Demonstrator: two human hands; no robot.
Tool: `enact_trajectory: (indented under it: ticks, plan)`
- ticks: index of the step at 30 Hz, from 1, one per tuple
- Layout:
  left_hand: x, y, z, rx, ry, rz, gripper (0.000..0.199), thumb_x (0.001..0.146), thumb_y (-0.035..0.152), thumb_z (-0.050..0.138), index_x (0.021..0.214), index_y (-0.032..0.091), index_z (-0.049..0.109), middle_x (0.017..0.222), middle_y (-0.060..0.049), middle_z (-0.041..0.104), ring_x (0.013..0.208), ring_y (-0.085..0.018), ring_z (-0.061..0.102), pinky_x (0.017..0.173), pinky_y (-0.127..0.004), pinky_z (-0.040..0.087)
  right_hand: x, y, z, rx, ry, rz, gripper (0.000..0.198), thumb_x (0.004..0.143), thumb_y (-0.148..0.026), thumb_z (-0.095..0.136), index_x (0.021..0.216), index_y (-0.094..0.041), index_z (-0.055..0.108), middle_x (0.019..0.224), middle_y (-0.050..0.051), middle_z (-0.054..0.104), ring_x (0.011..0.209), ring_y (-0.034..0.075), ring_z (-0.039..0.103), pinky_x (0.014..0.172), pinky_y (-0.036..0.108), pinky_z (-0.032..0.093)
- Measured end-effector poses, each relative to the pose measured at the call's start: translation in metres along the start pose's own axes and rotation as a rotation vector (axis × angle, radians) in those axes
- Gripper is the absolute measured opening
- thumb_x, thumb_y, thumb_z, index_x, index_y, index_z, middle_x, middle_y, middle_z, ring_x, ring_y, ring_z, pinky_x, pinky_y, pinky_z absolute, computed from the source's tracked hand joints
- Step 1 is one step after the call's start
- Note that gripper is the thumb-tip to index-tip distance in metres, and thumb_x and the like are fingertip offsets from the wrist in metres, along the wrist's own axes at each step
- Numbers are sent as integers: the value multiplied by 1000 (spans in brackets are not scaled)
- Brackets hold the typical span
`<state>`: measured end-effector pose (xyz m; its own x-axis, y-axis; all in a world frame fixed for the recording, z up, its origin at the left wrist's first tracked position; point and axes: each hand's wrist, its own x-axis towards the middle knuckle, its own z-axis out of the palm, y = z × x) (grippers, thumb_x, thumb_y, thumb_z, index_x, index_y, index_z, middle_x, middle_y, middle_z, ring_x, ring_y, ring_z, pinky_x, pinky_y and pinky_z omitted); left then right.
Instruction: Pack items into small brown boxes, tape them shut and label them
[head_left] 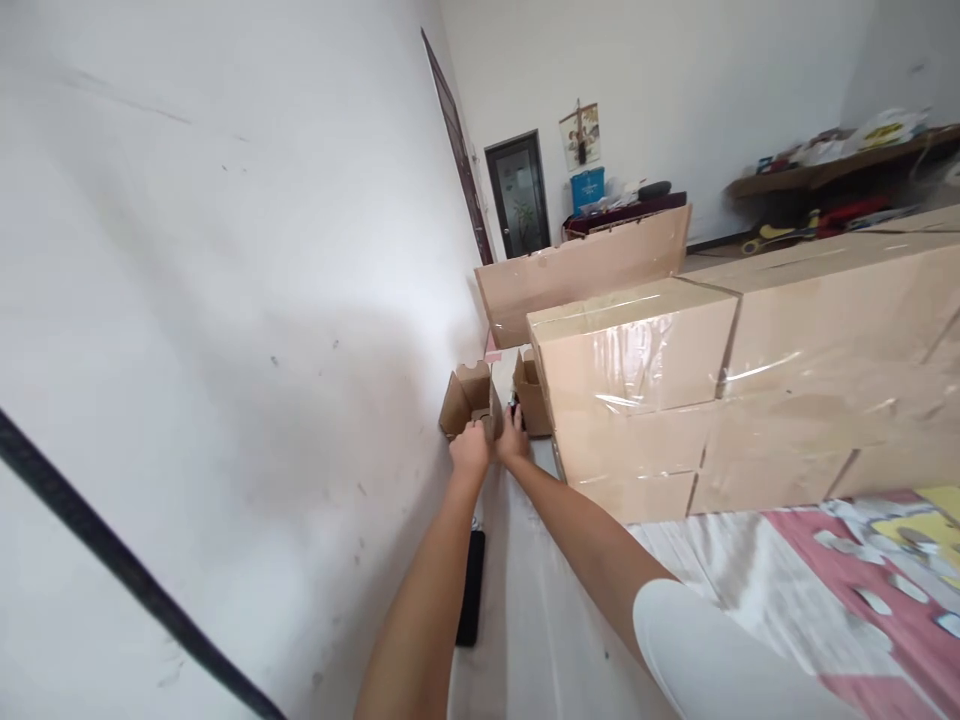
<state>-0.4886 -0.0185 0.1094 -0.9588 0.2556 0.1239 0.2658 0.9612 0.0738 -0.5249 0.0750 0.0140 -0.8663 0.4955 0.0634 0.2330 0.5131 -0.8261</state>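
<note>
A small open-topped cardboard box [463,400] stands against the white wall, its flaps up. My left hand [470,447] is closed over its near edge. My right hand [513,440] is at the box's right side, in the gap beside a second small open cardboard box [533,405]. A small dark and silvery object [514,402] shows at my right fingertips; its kind is too small to tell, and the fingers are partly hidden. On the pale sheet [544,600] below my left forearm lies a long black object [470,588] with a shiny tip.
Stacked, taped cardboard cartons [637,350] form a wall on the right. Behind the small boxes stands a raised cardboard panel [585,270]. The white wall [225,350] rises close on the left. A patterned pink and yellow cloth [870,570] lies at the lower right.
</note>
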Motion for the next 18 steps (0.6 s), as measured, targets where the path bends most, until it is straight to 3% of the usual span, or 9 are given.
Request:
enact_trajectory:
  ticks: [2,4,8,13,18]
  plan:
    - [-2,0,-2,27,-2,0,36,96,41,56,125,19,59,124,-9,66,104,-21,66,92,-45,57,1,2,1,-34,5,10,75,95,-22,49,161,-41,20,172,0,-4,134,38,47,103,50,44]
    - [-3,1,-2,44,-4,-3,36,97,40,56,125,18,59,123,-9,65,103,-21,66,91,-45,58,2,4,3,-67,-1,6,63,97,-24,44,156,-44,33,172,-4,-4,134,38,46,101,50,45]
    - [-2,2,1,60,-11,-10,37,97,40,56,127,18,57,124,-10,64,101,-20,66,88,-43,58,5,6,12,-120,-9,30,50,101,-27,33,146,-34,54,172,1,7,131,39,47,99,51,45]
    - [3,1,9,49,0,-27,39,97,42,54,128,18,56,125,-10,63,100,-20,66,87,-43,58,11,7,17,-125,1,-23,45,102,-28,34,137,-33,62,170,-3,16,131,31,48,104,43,42]
    - [4,-2,19,3,39,-30,35,98,40,52,125,18,57,124,-9,63,98,-19,65,87,-42,58,17,12,25,-73,8,-17,45,99,-21,34,130,-25,66,170,1,19,136,30,44,108,41,39]
